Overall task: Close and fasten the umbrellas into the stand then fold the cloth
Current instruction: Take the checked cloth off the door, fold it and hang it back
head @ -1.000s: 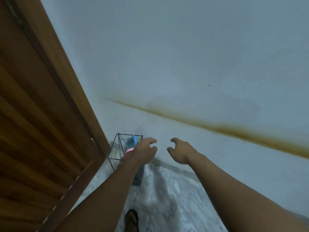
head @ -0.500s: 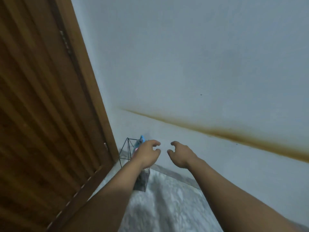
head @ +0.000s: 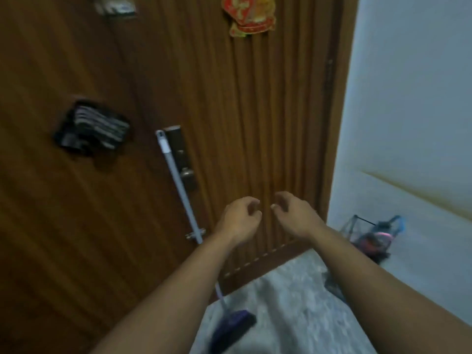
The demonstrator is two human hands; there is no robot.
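**View swung from the stand to the door; both hands free**

The dark wire umbrella stand (head: 357, 227), with blue- and pink-handled umbrellas (head: 378, 237) bundled inside, is seen on the floor against the pale wall, to the right of the right hand (head: 293, 215) and well apart from it. Half a second ago the stand sat directly behind the left hand (head: 240, 218); it is now left off to the side, and the ribbed brown wooden door (head: 229, 123) fills the view instead. Neither hand is holding anything: both are raised side by side in front of the door, fingers loosely curled, thumbs close to fingertips, nothing pinched. Whether the umbrellas are strapped cannot be told through the blur.

To the left of the left hand, a grey-handled mop (head: 176, 180) with a dark blue head is leaned on the door beside the metal lock plate (head: 178, 149). Further left, a black-and-white striped cloth (head: 92, 129) is hung on the door.

The turn away suggests the umbrella step is judged done, and the cloth is likely sought next.
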